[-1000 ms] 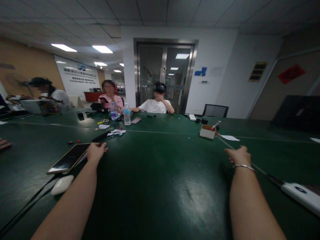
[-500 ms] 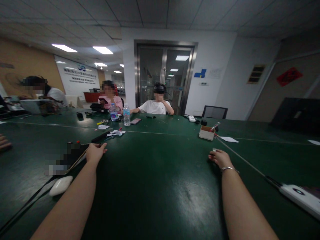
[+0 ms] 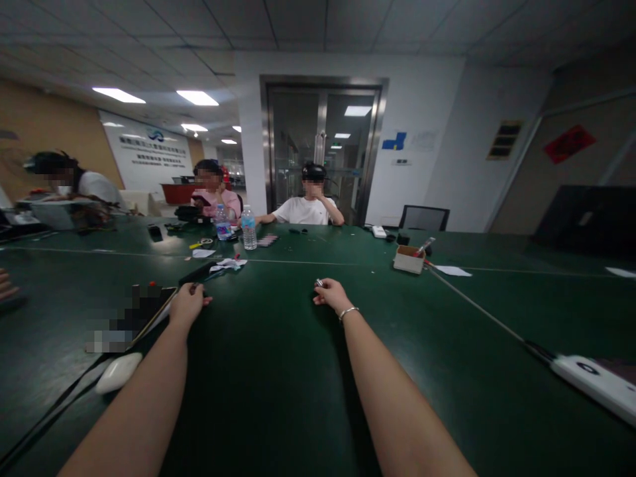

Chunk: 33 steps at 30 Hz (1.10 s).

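Observation:
My right hand (image 3: 332,295) is over the middle of the green table (image 3: 278,371), its fingers closed on a small silvery object (image 3: 318,283) at the fingertips. A bracelet (image 3: 348,313) circles that wrist. On the left, my left hand (image 3: 187,303) has its fingers pinched round a small dark thing (image 3: 193,289), too small to name. Beside it lie a dark flat device (image 3: 144,311), partly pixelated, and a white rounded case (image 3: 119,372) with a black strap. Crumpled white paper (image 3: 228,265) lies just beyond my left hand.
Two plastic bottles (image 3: 248,228) (image 3: 223,224) stand at the back left. A small open box (image 3: 409,260) holding items sits back right, near a cable leading to a white power strip (image 3: 591,381). Three people sit round the far side; another person's hand (image 3: 6,285) shows at the left edge.
My right hand has moved left from near the small box to the table's middle, still holding the small object. My left hand has barely moved. The view has shifted slightly.

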Each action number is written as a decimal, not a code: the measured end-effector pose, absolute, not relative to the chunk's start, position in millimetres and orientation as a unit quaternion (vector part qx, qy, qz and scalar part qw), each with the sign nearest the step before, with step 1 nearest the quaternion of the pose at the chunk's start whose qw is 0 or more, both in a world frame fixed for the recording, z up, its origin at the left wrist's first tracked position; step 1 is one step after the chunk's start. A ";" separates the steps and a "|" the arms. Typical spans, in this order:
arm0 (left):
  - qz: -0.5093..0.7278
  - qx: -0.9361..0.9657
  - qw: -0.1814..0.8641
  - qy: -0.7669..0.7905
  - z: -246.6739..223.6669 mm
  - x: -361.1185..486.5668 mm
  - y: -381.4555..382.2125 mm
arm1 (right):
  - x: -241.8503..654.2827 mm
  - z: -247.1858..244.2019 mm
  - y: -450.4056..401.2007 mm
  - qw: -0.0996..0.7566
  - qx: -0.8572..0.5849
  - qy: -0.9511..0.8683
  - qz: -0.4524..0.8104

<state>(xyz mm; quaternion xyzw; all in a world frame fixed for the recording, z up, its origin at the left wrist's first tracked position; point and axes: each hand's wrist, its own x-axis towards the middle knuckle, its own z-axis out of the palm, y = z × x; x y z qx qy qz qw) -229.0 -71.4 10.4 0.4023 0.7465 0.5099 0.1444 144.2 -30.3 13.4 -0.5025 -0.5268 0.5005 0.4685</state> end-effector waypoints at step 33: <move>0.393 0.712 -0.038 0.580 58.3 -118.1 -82.1 | 144.3 9.5 -37.1 0.433 -0.522 -0.584 0.446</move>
